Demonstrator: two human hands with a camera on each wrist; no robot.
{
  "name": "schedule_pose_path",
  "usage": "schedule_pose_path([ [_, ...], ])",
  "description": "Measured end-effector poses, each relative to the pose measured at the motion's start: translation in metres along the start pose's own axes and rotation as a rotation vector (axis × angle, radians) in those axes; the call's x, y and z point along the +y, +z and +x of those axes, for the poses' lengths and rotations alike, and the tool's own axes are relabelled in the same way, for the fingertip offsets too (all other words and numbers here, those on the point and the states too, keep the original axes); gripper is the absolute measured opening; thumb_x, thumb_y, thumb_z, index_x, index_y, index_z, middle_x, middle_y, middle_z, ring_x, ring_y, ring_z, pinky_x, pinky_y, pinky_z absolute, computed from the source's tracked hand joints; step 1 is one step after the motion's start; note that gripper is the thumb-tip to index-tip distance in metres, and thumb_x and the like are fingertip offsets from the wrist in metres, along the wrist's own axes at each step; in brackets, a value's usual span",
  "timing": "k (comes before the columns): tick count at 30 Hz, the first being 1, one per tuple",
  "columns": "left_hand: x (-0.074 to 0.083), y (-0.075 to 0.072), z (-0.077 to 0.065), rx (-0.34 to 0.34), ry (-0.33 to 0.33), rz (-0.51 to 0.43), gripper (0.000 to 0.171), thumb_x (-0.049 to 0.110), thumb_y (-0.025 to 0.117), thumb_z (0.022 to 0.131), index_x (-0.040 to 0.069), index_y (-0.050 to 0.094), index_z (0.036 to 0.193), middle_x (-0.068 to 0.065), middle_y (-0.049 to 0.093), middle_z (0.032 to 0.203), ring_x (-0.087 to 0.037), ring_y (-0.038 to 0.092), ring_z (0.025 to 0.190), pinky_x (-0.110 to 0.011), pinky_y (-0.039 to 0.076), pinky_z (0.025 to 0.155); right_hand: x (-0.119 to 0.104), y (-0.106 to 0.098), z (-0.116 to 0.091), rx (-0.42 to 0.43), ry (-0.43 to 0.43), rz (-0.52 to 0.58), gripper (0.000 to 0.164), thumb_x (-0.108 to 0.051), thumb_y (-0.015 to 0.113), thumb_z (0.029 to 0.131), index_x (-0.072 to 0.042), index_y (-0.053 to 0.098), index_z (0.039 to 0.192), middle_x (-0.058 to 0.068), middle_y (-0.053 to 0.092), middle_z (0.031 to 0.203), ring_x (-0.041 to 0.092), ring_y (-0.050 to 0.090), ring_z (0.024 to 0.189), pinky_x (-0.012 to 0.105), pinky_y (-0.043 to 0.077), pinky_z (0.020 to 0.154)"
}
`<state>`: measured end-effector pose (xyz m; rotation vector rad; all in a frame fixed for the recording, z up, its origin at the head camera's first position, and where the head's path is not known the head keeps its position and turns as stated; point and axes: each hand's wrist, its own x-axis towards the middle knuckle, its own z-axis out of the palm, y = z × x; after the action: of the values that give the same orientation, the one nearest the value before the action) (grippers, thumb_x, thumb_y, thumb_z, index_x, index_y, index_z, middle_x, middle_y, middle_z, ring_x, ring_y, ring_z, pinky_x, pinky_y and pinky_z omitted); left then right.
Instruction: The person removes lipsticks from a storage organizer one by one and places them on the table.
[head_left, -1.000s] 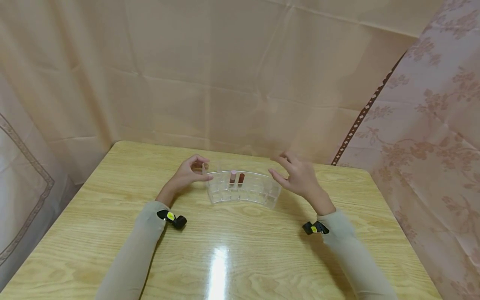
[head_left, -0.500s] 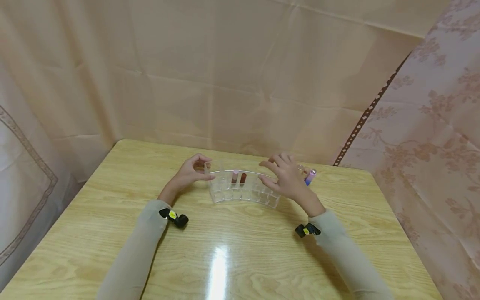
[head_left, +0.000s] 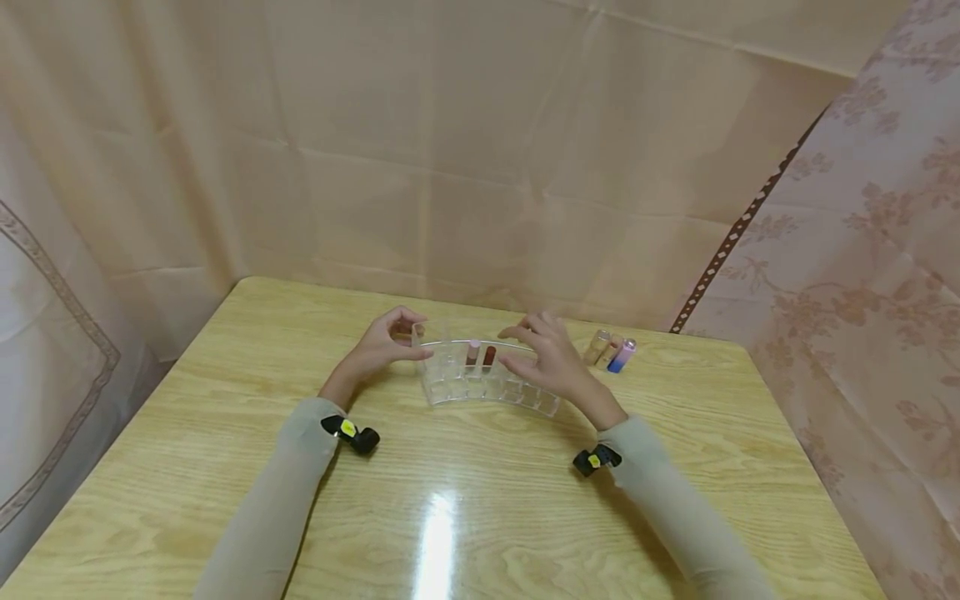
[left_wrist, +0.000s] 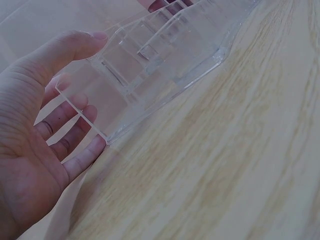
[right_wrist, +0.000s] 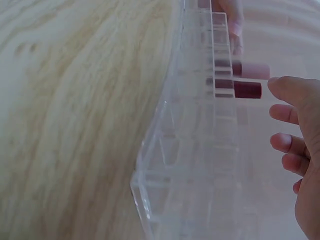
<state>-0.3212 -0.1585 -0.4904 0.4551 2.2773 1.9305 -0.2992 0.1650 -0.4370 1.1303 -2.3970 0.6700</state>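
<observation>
A clear curved lipstick organizer (head_left: 450,390) stands on the table, its compartments see-through. Two lipsticks stand in it near the middle: one with a pink cap (head_left: 473,352) and, beside it, a dark red one (head_left: 489,357). My left hand (head_left: 384,342) grips the organizer's left end, thumb over the near side and fingers behind the end wall in the left wrist view. Over the organizer's right half hovers my right hand (head_left: 551,358), fingers loosely bent with nothing between them. In the right wrist view its thumb tip lies close to the top of the dark red lipstick (right_wrist: 248,90).
Right of the organizer, a gold tube (head_left: 597,346) and a purple-and-blue tube (head_left: 622,356) stand close together, with another small one between them. The wooden table (head_left: 495,500) ends at a beige curtain (head_left: 480,208) behind.
My right hand has moved left from beyond the organizer's right end toward the two lipsticks, uncovering the tubes on the right. The left hand keeps its grip on the organizer.
</observation>
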Motion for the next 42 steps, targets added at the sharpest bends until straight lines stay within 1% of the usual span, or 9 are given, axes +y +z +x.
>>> schedule_pose_path([
  [3,0.000,0.001,0.000,-0.002,0.004,0.002,0.060,0.006,0.085,0.081,-0.004,0.055,0.131,-0.016,0.058,0.116,-0.034,0.059,0.111,-0.035,0.048,0.097,-0.001,0.003,0.000,-0.027,0.017,0.008,0.031,-0.025,0.081,0.087,-0.010,0.074,0.113,0.009,0.060,0.094,0.022,0.041,0.086,0.038,0.030,0.079],
  [7,0.002,0.002,0.000,-0.006,0.008,0.004,0.061,0.007,0.086,0.080,-0.004,0.055,0.131,-0.015,0.058,0.116,-0.034,0.060,0.110,-0.034,0.048,0.096,-0.003,0.006,0.001,-0.065,0.055,0.015,0.031,-0.028,0.079,0.089,-0.011,0.074,0.115,0.012,0.062,0.096,0.022,0.040,0.087,0.038,0.030,0.081],
  [11,0.002,0.003,0.000,-0.009,0.011,0.006,0.060,0.007,0.086,0.080,-0.005,0.054,0.131,-0.019,0.058,0.119,-0.034,0.060,0.110,-0.034,0.049,0.096,-0.004,0.008,0.001,-0.087,0.073,0.033,0.031,-0.029,0.079,0.090,-0.012,0.073,0.115,0.012,0.062,0.097,0.022,0.040,0.088,0.038,0.030,0.081],
  [14,0.002,0.003,0.000,-0.008,0.005,0.005,0.060,0.007,0.086,0.080,-0.005,0.055,0.130,-0.021,0.058,0.119,-0.034,0.060,0.110,-0.033,0.049,0.095,-0.003,0.011,0.002,-0.092,0.075,0.041,0.030,-0.028,0.079,0.090,-0.012,0.073,0.115,0.013,0.062,0.097,0.021,0.040,0.088,0.037,0.030,0.081],
  [19,0.003,0.003,0.000,-0.006,-0.004,0.001,0.060,0.007,0.086,0.081,-0.005,0.055,0.131,-0.019,0.058,0.117,-0.033,0.060,0.109,-0.031,0.049,0.094,-0.003,0.013,0.002,-0.085,0.074,0.039,0.030,-0.026,0.080,0.089,-0.011,0.074,0.115,0.012,0.063,0.096,0.021,0.040,0.087,0.037,0.030,0.080],
  [23,0.004,0.003,0.000,-0.003,-0.003,-0.003,0.060,0.006,0.086,0.080,-0.005,0.055,0.131,-0.019,0.058,0.117,-0.033,0.059,0.108,-0.032,0.049,0.095,-0.003,0.014,0.002,-0.080,0.068,0.032,0.030,-0.026,0.081,0.088,-0.010,0.075,0.114,0.012,0.061,0.093,0.020,0.038,0.085,0.037,0.029,0.079],
  [31,0.002,0.002,0.000,-0.005,0.003,-0.010,0.061,0.005,0.086,0.080,-0.006,0.055,0.131,-0.019,0.058,0.116,-0.033,0.059,0.109,-0.032,0.050,0.095,-0.002,0.017,0.001,-0.079,0.063,0.024,0.027,-0.026,0.079,0.090,-0.011,0.075,0.113,0.011,0.060,0.092,0.019,0.037,0.085,0.035,0.028,0.079],
  [37,0.001,0.001,0.001,-0.004,-0.008,-0.003,0.061,0.006,0.086,0.080,-0.005,0.054,0.132,-0.018,0.059,0.118,-0.033,0.060,0.111,-0.033,0.051,0.096,-0.001,0.018,0.001,-0.083,0.068,0.032,0.027,-0.026,0.079,0.090,-0.011,0.075,0.112,0.011,0.060,0.091,0.019,0.036,0.084,0.035,0.027,0.079],
  [42,0.001,0.001,0.002,-0.004,-0.012,-0.001,0.061,0.006,0.086,0.080,-0.004,0.055,0.132,-0.017,0.059,0.118,-0.032,0.060,0.109,-0.033,0.051,0.095,-0.002,0.018,0.002,-0.087,0.075,0.036,0.026,-0.025,0.079,0.091,-0.011,0.075,0.112,0.011,0.059,0.091,0.019,0.036,0.084,0.035,0.027,0.079],
])
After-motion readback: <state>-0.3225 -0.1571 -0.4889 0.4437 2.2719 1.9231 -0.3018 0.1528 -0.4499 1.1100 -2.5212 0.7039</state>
